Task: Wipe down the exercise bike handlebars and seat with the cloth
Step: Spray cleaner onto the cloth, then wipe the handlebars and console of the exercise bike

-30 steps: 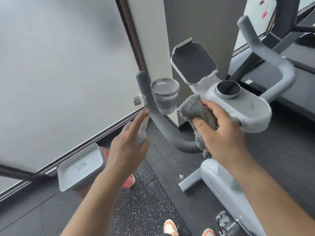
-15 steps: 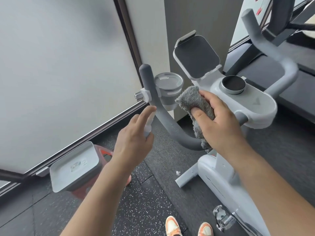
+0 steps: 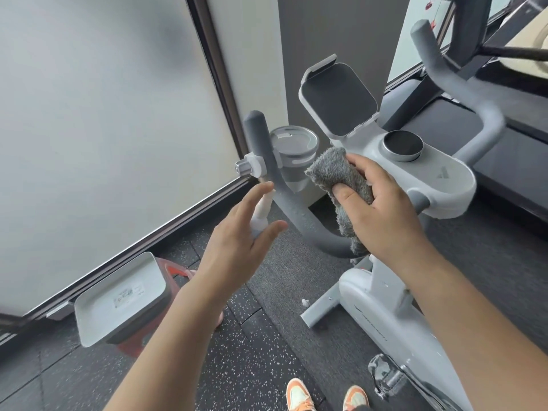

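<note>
L hand (image 3: 237, 247) loosened on btl (image 3: 260, 216); cloth (image 3: 335, 173) in R hand (image 3: 385, 209).

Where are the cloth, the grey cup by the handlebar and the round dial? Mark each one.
cloth (image 3: 332, 170), head view, on its fluffy upper fold above the thumb.
grey cup (image 3: 293, 143), head view, on its lid.
round dial (image 3: 402, 144), head view, on its dark top face.
</note>
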Available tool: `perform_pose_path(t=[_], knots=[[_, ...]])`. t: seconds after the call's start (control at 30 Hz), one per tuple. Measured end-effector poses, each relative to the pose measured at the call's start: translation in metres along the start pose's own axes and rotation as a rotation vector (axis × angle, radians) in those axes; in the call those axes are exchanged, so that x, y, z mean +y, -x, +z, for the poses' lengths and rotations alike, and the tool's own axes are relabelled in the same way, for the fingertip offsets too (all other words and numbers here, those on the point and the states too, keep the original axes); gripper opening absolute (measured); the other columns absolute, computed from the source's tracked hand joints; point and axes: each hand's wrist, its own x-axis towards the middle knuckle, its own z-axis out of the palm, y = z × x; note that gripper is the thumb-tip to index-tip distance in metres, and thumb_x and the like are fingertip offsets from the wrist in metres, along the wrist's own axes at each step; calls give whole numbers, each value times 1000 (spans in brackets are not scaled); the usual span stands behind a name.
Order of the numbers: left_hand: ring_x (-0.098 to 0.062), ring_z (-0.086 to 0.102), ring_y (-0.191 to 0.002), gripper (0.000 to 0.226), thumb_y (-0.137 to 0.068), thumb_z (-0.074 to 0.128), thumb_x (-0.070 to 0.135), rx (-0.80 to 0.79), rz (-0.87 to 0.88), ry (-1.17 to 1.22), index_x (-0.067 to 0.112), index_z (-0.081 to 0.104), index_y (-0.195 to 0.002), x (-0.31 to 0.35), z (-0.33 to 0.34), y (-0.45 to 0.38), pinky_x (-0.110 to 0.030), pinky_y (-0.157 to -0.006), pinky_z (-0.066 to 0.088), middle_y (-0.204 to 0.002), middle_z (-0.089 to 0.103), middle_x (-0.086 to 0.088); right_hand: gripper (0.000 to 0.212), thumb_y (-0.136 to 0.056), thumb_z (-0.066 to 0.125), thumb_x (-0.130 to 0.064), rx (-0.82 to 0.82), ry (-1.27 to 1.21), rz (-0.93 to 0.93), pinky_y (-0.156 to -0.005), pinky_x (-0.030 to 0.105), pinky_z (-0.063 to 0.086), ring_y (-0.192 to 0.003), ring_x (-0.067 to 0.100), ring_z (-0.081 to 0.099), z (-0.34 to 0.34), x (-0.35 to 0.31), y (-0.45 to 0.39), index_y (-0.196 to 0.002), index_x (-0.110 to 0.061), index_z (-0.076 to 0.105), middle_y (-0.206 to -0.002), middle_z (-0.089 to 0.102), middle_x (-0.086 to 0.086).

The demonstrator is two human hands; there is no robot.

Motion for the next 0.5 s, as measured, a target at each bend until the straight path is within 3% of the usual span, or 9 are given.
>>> perform_pose_path(t=[0.17,0.3,0.33,0.4,0.5], knots=[[2,46,-63,50,-90,53,54,-25,-27,-36,45,32,-134,-2,0,4,-23,-59,32,-79,40,10,46,-92,60,-29,5,4,2,-107,20,32,-122,2,45,0,1,2,-136,-28,49,-134,54,-8],[-2,41,-58,51,-92,54,52,0,-7,1,42,32,-137,-4,1,2,-26,-59,37,-74,53,-6,45,-92,60,-29,19,13,-4,-109,27,34,-123,4,47,1,-1,3,-136,-28,50,-133,55,-7],[-4,41,-60,52,-93,54,51,9,-7,9,41,31,-138,-4,1,1,-29,-61,40,-75,57,-12,46,-92,60,-29,22,18,-7,-109,26,34,-123,4,46,1,-2,3,-136,-28,49,-134,55,-7],[-10,46,-65,54,-93,54,50,34,-19,-3,42,28,-140,-5,0,0,-32,-65,44,-75,52,-4,47,-92,59,-29,18,46,-10,-105,16,29,-124,5,45,1,-4,3,-137,-30,48,-135,52,-7],[-14,52,-74,54,-93,55,48,78,-17,-29,41,29,-140,-4,-4,-1,-31,-66,42,-97,57,2,51,-94,56,-29,-20,132,-33,-90,8,25,-118,8,43,9,-12,-1,-142,-35,41,-130,48,-2]])
